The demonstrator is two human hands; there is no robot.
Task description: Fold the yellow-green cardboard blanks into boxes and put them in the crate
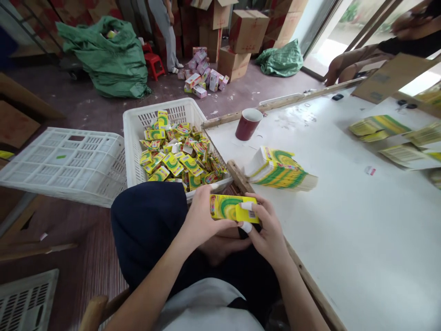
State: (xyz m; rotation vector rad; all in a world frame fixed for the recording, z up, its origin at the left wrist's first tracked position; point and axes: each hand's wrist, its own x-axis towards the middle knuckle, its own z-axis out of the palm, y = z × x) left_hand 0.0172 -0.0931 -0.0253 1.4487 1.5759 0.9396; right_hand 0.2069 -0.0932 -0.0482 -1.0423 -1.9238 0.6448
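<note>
Between my two hands, over my lap, is a small yellow and green carton [225, 207]. My left hand [202, 216] grips its left end, thumb along the lower edge. At the right end my right hand [267, 225] holds it, with white wraps on the thumb and a finger, one finger lying over the printed face. Just beyond, a white plastic crate [129, 133] holds many small yellow and green cartons [174, 163]. A stack of flattened yellow-green cartons [280, 170] lies on the white table [344, 230] near its wooden edge.
A dark red mug [248, 124] stands at the table's corner. More flat cartons [379, 126] lie at the right. An upturned white crate [65, 156] sits left. Green sacks [106, 59], pink boxes [203, 71] and cardboard boxes [248, 32] are behind. Two other people are partly visible.
</note>
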